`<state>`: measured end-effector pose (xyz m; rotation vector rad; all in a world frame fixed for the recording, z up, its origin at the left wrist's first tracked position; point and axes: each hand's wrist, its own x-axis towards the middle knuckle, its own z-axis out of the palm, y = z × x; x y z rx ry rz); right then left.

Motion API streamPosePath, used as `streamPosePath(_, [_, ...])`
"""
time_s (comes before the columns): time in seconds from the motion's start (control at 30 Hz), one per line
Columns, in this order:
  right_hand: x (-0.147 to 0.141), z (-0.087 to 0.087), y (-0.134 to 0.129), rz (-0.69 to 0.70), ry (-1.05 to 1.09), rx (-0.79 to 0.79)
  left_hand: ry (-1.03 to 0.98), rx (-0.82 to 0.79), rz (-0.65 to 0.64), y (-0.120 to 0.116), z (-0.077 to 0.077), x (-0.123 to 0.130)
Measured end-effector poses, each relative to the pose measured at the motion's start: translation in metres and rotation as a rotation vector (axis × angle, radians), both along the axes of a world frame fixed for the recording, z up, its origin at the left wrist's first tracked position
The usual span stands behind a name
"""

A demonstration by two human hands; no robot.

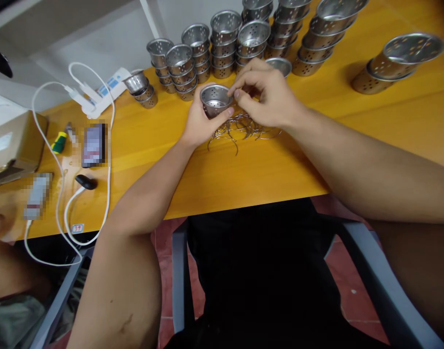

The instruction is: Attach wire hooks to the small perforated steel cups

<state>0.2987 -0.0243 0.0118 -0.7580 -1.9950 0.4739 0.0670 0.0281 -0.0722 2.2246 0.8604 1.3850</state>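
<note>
1. Steel-coloured and pierced with holes, the perforated cup point(217, 103) sits in your left hand point(201, 120), mouth upward, just beyond the loose wire pieces point(245, 127) on the worktop point(225, 179).
2. Your left fingers are clamped on the cup, thumb over its near side and the rest around its left. Grip firmly enough that it cannot turn; the wall looks thin, so a hard squeeze could dent it.
3. Your right hand point(267, 94) meets the right side of the rim, with thumb and forefinger close together. Whether they pinch the rim, a wire or nothing, you cannot tell from this view.
4. Let the left hand take the push from the right, and apply that push gently, close to the rim, so the cup stays level.
5. Mind the tangled wires beneath your hands: their ends could catch or prick.
6. Watch your right knuckles too; stacks of cups point(223, 48) stand close beyond them and would probably topple if bumped.
</note>
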Motion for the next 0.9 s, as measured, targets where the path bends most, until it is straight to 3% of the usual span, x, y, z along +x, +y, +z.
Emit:
streamPosePath(0.43, [0.0, -0.003, -0.007, 0.087, -0.282, -0.074, -0.033, 0.042, -0.115, -0.007, 0.003, 0.003])
streamPosePath(0.53, [-0.001, 0.004, -0.015, 0.032, -0.307, -0.077, -0.039, 0.04, -0.114, -0.008, 0.002, 0.004])
streamPosePath(0.73, [-0.006, 0.019, -0.028, -0.207, -0.47, -0.279, 0.029, 0.043, -0.147, -0.01, -0.002, 0.008])
streamPosePath(0.9, [0.008, 0.046, -0.029, -0.177, -0.365, -0.123, 0.088, -0.031, -0.149, -0.017, 0.003, 0.006])
